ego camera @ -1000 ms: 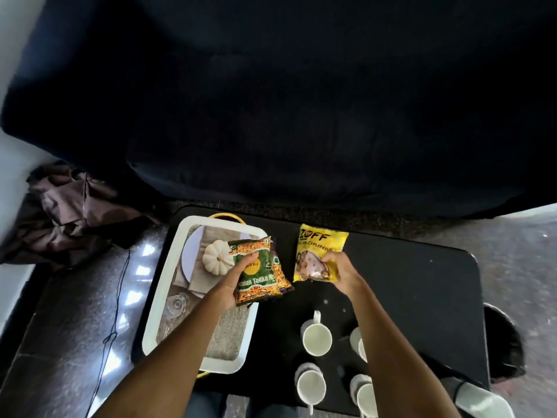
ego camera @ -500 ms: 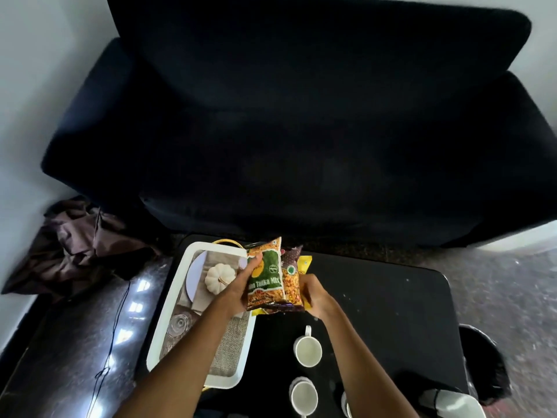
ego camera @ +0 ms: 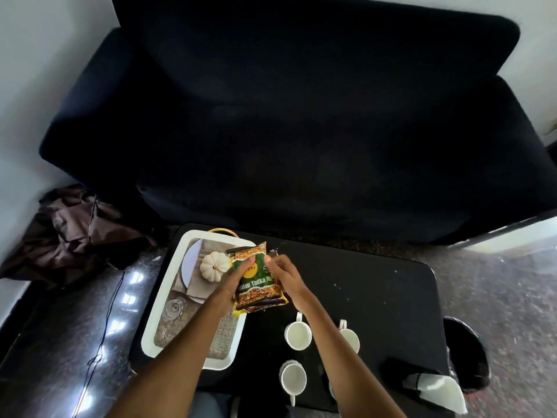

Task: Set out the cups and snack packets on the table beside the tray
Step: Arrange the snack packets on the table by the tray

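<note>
Just right of the white tray [ego camera: 162, 300], above the black counter [ego camera: 376, 297], you hold the snack packets [ego camera: 256, 282] stacked together in both hands. Your left hand [ego camera: 233, 280] grips the green-and-orange packet from its tray side, thumb on the front; your right hand [ego camera: 284, 276] pinches the stack's far side. Three white cups [ego camera: 297, 335] stand on the counter, nearer you than the packets, right of the tray.

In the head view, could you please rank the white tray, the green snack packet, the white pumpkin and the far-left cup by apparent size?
1. white tray
2. green snack packet
3. white pumpkin and far-left cup: look alike, so unranked.
</note>
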`<act>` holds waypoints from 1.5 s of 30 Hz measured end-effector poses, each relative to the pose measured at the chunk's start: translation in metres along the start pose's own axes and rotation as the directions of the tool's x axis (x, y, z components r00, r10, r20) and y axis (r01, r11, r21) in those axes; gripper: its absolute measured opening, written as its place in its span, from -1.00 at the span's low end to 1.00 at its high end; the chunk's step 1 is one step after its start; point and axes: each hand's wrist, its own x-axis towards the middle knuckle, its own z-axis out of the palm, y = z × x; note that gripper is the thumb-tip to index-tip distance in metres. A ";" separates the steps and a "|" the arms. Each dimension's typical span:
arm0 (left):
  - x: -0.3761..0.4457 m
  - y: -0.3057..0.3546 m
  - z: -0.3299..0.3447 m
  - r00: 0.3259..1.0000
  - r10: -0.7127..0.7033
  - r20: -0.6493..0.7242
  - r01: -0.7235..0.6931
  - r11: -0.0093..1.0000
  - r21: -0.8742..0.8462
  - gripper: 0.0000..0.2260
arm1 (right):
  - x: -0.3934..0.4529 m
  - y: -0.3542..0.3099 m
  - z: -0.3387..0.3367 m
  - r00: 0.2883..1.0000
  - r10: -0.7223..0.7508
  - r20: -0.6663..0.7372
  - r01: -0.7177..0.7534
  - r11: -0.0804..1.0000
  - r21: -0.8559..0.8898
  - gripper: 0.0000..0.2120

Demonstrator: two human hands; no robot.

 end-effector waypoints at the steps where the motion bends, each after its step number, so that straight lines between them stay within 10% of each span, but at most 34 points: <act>1: 0.000 0.001 -0.001 0.999 0.016 -0.031 -0.015 0.999 0.043 -0.46 | 0.001 -0.002 0.003 0.999 0.021 0.027 -0.019 0.997 -0.077 -0.73; 6: -0.002 0.013 0.004 0.999 -0.033 0.015 0.030 0.986 0.161 -0.39 | 0.009 0.000 0.012 0.987 0.152 0.043 -0.139 0.967 -0.214 -0.24; 12: 0.004 0.026 -0.013 0.999 -0.049 -0.018 0.049 0.999 -0.002 -0.48 | 0.019 -0.005 0.016 0.991 0.125 0.055 -0.132 0.983 0.129 -0.84; 17: 0.017 0.014 -0.037 0.992 -0.060 -0.109 0.069 0.994 0.080 -0.59 | 0.034 0.005 0.011 0.979 0.166 0.117 -0.196 0.925 0.325 -0.82; 22: 0.033 0.004 -0.040 0.984 -0.025 -0.179 0.032 0.999 0.034 -0.59 | 0.053 0.034 -0.001 0.861 0.318 -0.396 -0.221 0.937 0.270 -0.72; 27: 0.046 0.002 -0.077 0.984 -0.103 -0.147 0.110 0.993 0.037 -0.56 | 0.069 0.067 -0.024 0.716 0.257 -0.649 -0.397 0.915 -0.075 -0.65; 33: 0.058 -0.017 -0.097 0.976 -0.090 -0.199 0.099 0.995 0.034 -0.63 | 0.101 0.089 -0.009 0.801 0.203 -0.563 -0.449 0.826 -0.341 -0.58; 38: 0.068 -0.027 -0.088 0.979 -0.112 -0.170 0.125 0.990 0.066 -0.68 | 0.112 0.108 0.001 0.854 0.175 -0.490 -0.489 0.591 -0.641 -0.12; 45: 0.078 -0.029 -0.076 0.992 -0.042 -0.117 0.061 0.985 0.160 -0.77 | 0.109 0.123 -0.009 0.964 -0.033 -0.264 -0.245 0.270 -0.931 -0.24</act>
